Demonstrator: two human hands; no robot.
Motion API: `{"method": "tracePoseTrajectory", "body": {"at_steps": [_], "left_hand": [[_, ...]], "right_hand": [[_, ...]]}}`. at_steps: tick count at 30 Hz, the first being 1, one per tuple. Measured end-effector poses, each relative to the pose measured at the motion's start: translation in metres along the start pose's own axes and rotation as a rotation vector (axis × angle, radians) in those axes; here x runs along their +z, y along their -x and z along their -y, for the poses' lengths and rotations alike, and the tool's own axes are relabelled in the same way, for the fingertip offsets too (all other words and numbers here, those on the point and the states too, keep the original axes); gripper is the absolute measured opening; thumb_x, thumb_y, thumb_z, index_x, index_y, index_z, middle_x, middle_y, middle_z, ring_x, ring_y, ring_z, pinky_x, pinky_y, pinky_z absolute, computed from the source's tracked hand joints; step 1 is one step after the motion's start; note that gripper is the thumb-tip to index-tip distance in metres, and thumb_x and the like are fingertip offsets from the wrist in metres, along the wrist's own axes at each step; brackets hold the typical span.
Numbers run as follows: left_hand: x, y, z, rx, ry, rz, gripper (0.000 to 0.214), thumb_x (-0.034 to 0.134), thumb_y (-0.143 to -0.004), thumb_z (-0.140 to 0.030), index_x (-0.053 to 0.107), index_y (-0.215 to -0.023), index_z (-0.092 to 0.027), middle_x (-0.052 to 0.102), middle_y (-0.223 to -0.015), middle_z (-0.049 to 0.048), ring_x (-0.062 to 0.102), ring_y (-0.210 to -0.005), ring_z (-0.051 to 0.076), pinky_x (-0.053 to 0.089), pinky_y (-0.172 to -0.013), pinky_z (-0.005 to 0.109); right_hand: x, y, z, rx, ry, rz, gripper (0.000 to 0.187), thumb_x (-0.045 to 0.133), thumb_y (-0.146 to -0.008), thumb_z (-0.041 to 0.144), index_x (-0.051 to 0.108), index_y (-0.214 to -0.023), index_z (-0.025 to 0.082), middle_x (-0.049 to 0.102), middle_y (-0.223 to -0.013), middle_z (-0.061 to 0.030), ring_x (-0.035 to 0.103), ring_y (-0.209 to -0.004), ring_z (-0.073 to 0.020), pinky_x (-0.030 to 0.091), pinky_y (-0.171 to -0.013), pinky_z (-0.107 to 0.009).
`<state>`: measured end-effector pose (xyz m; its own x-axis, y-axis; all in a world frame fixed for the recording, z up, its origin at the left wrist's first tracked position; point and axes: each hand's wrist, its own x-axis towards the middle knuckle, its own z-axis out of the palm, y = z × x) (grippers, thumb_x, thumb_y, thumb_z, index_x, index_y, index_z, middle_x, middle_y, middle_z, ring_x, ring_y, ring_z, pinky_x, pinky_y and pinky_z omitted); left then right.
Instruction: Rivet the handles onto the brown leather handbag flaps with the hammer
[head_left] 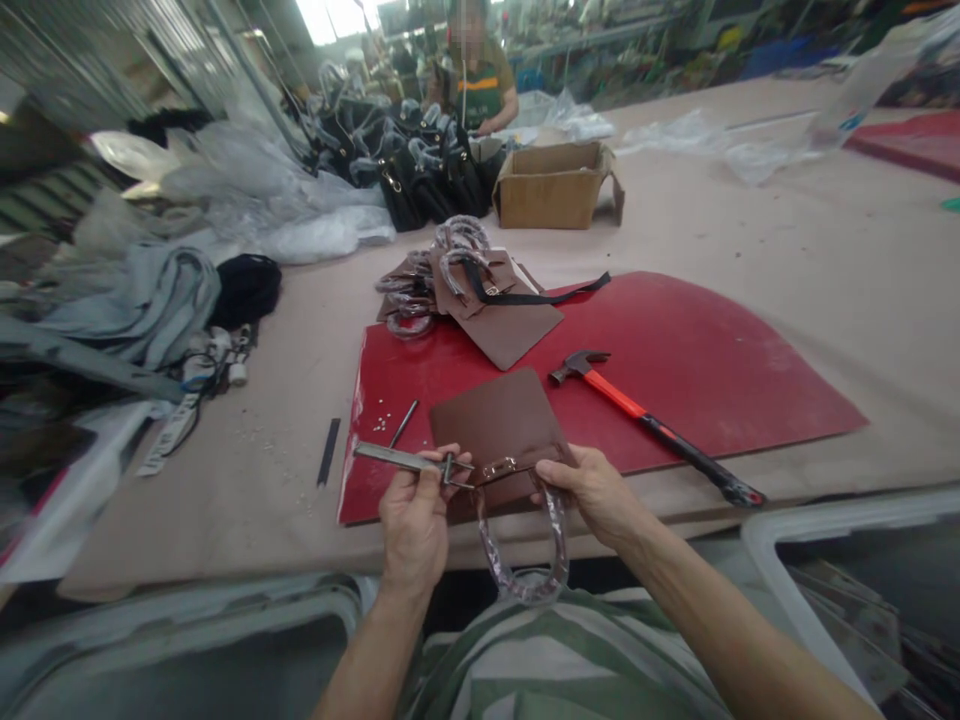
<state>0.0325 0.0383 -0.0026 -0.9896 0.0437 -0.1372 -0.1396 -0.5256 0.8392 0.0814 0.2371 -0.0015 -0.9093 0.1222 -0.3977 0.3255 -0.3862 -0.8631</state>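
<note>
My left hand is closed around a flat grey metal tool that has a cross screw and two thin prongs. The prongs point right, close to the gold clasp on a brown leather bag panel. My right hand pinches the panel's right edge beside the base of its handle. That handle is wrapped in clear plastic and loops down toward my lap. Under the panel lies a red board. A claw hammer with an orange and black handle rests on the board, right of the panel.
A slim metal rod and a black strip lie to the left. Beyond are stacked brown bag panels with wrapped handles, a cardboard box and several black bags. A person is across the table. Plastic bins flank me.
</note>
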Motion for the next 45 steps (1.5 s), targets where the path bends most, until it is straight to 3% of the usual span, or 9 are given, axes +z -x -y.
{"method": "tracePoseTrajectory", "body": {"at_steps": [5, 7, 12, 15, 17, 20, 28, 37, 45], "left_hand": [[0.020, 0.008, -0.002, -0.088, 0.125, 0.020, 0.029, 0.085, -0.071, -0.034, 0.069, -0.087, -0.015, 0.074, -0.101, 0.0082, 0.074, -0.089, 0.024, 0.060, -0.081, 0.036], [0.023, 0.010, -0.002, -0.112, 0.148, 0.022, 0.029, 0.085, -0.071, -0.033, 0.069, -0.087, -0.015, 0.075, -0.101, 0.0083, 0.074, -0.089, 0.024, 0.060, -0.082, 0.036], [0.026, 0.020, -0.005, -0.180, 0.217, 0.010, 0.027, 0.084, -0.072, -0.032, 0.070, -0.087, -0.015, 0.075, -0.102, 0.0088, 0.074, -0.093, 0.024, 0.059, -0.084, 0.035], [0.028, 0.027, -0.007, -0.204, 0.262, -0.010, 0.026, 0.085, -0.072, -0.031, 0.071, -0.086, -0.015, 0.075, -0.102, 0.0086, 0.074, -0.092, 0.023, 0.059, -0.085, 0.035], [0.030, 0.031, -0.007, -0.202, 0.271, -0.017, 0.025, 0.085, -0.071, -0.030, 0.071, -0.086, -0.015, 0.076, -0.100, 0.0085, 0.074, -0.091, 0.022, 0.059, -0.084, 0.034], [0.033, 0.037, -0.004, -0.188, 0.274, -0.019, 0.026, 0.086, -0.070, -0.031, 0.071, -0.086, -0.016, 0.076, -0.099, 0.0078, 0.074, -0.089, 0.021, 0.059, -0.081, 0.032], [0.029, 0.055, -0.001, -0.143, 0.258, -0.032, 0.026, 0.085, -0.072, -0.033, 0.071, -0.087, -0.017, 0.074, -0.104, 0.0072, 0.073, -0.090, 0.021, 0.059, -0.078, 0.031], [0.021, 0.070, 0.009, -0.162, 0.367, -0.091, 0.023, 0.083, -0.075, -0.033, 0.071, -0.087, -0.018, 0.074, -0.107, 0.0078, 0.071, -0.098, 0.023, 0.056, -0.086, 0.035], [0.016, 0.075, 0.011, -0.174, 0.354, -0.083, 0.025, 0.082, -0.075, -0.035, 0.068, -0.090, -0.020, 0.072, -0.111, 0.0067, 0.069, -0.099, 0.022, 0.057, -0.088, 0.037]], "right_hand": [[0.003, 0.001, 0.000, -0.036, 0.073, 0.017, 0.042, 0.078, -0.064, 0.049, 0.068, -0.084, 0.013, 0.065, -0.072, -0.0049, 0.059, -0.061, -0.0172, 0.052, -0.060, -0.031], [0.002, -0.001, -0.002, -0.125, 0.251, -0.069, 0.041, 0.072, -0.069, 0.050, 0.067, -0.088, 0.014, 0.067, -0.077, -0.0069, 0.061, -0.069, -0.0209, 0.054, -0.068, -0.037], [0.009, 0.002, -0.004, -0.685, 0.849, -0.510, 0.051, 0.065, -0.077, 0.037, 0.061, -0.120, 0.010, 0.058, -0.125, -0.0208, 0.054, -0.117, -0.0334, 0.043, -0.102, -0.052], [0.021, 0.020, 0.004, -0.832, 0.884, -0.459, 0.036, 0.062, -0.084, 0.033, 0.066, -0.114, 0.014, 0.061, -0.122, -0.0171, 0.054, -0.116, -0.0309, 0.043, -0.102, -0.048], [0.032, 0.036, 0.009, -0.695, 0.747, -0.248, 0.024, 0.060, -0.089, 0.033, 0.070, -0.104, 0.018, 0.069, -0.100, -0.0098, 0.063, -0.093, -0.0235, 0.051, -0.084, -0.038], [0.049, 0.053, 0.013, -0.445, 0.510, 0.025, 0.019, 0.061, -0.090, 0.032, 0.072, -0.096, 0.019, 0.068, -0.076, -0.0019, 0.058, -0.065, -0.0142, 0.047, -0.059, -0.025], [0.062, 0.059, -0.002, -0.421, 0.339, 0.071, 0.018, 0.059, -0.090, 0.027, 0.072, -0.083, 0.016, 0.059, -0.060, 0.0016, 0.051, -0.054, -0.0103, 0.042, -0.053, -0.021], [0.061, 0.061, -0.028, -0.174, -0.018, 0.118, 0.030, 0.070, -0.085, 0.043, 0.067, -0.072, 0.016, 0.059, -0.062, -0.0002, 0.050, -0.054, -0.0096, 0.042, -0.053, -0.020], [0.074, 0.067, -0.026, 0.095, -0.302, 0.135, 0.036, 0.078, -0.076, 0.048, 0.067, -0.071, 0.014, 0.056, -0.061, -0.0013, 0.046, -0.051, -0.0085, 0.037, -0.047, -0.018]]}}
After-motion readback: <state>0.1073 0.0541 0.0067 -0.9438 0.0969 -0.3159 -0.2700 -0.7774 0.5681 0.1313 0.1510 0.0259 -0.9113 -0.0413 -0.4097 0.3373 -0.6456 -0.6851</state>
